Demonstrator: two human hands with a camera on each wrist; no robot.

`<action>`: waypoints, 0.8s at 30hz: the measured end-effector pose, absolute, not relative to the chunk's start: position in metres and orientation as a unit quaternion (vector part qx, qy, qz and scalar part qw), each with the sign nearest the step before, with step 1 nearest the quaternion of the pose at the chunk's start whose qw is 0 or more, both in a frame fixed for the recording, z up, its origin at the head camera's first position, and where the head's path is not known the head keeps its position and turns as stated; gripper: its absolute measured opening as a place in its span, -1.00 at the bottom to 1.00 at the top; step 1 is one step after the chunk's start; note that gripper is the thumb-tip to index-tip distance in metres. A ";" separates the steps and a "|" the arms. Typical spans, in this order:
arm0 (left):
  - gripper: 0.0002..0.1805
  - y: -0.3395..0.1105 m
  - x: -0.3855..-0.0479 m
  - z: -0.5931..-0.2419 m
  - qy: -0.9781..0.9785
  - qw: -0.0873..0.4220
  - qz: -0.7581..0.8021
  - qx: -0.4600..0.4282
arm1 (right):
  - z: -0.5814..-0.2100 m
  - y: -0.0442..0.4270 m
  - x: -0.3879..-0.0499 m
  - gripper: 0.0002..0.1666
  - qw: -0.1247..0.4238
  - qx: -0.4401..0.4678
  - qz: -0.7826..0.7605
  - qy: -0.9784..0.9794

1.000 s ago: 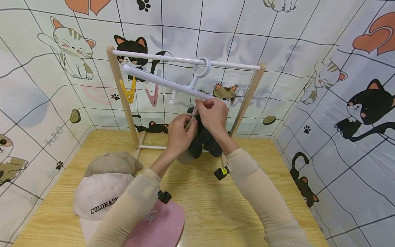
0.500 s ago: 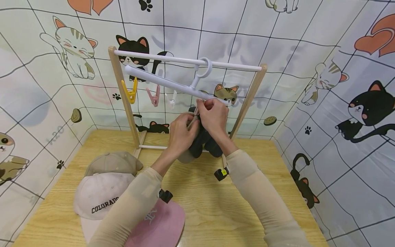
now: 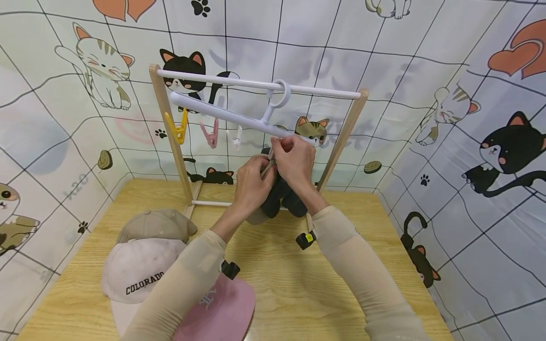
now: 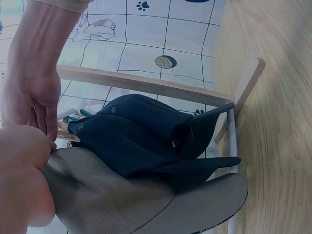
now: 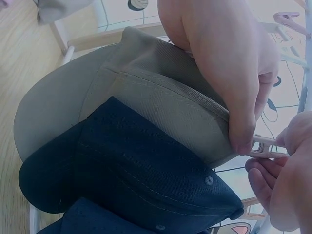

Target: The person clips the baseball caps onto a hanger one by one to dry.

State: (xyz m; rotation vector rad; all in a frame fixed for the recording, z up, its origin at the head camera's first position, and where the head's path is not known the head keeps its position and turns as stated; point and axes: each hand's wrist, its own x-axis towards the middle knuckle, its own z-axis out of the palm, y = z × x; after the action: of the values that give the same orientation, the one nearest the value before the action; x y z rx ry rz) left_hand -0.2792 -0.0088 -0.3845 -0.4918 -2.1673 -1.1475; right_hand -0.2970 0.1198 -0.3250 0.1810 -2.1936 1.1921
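Note:
My left hand [image 3: 252,182] pinches the edge of a grey-beige baseball cap [image 4: 105,187], whose brim points down. My right hand [image 3: 295,158] pinches a pale pink clothespin [image 5: 264,147] under the low end of a white hanger [image 3: 222,113]. The cap's edge is close to the clothespin's tip; whether it lies between the tips I cannot tell. Beside it hang dark navy caps [image 4: 129,131], with another clothespin [image 4: 67,132] at their upper edge. Fingers hide much of the pinched cap in the head view.
A yellow clothespin [image 3: 179,128], a pink clothespin [image 3: 211,133] and a white clothespin [image 3: 237,137] hang along the hanger. It hooks tilted on the rack's white bar [image 3: 213,78]. On the table lie a beige cap [image 3: 149,226], a pale COLORADO cap [image 3: 136,270] and a pink cap [image 3: 232,303].
My left hand has shifted slightly right with the grey-beige cap, closer to my right hand. The right hand stays at the clothespin. The hanger sways a little.

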 end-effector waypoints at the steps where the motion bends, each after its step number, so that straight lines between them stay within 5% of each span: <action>1: -0.84 -0.009 -0.279 -0.384 -0.824 0.316 -0.433 -0.186 | -0.325 0.120 -0.297 -0.63 0.316 0.072 0.451 -0.831; 24: -0.88 -0.001 -0.281 -0.383 -0.820 0.341 -0.417 -0.194 | -0.325 0.121 -0.299 -0.66 0.352 0.120 0.389 -0.843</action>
State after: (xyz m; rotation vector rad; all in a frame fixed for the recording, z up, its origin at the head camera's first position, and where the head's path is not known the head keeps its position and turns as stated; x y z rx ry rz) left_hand -0.2807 -0.0013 -0.3831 -0.5051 -2.1332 -1.0856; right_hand -0.2994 0.1209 -0.3250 0.3104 -2.1813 1.0080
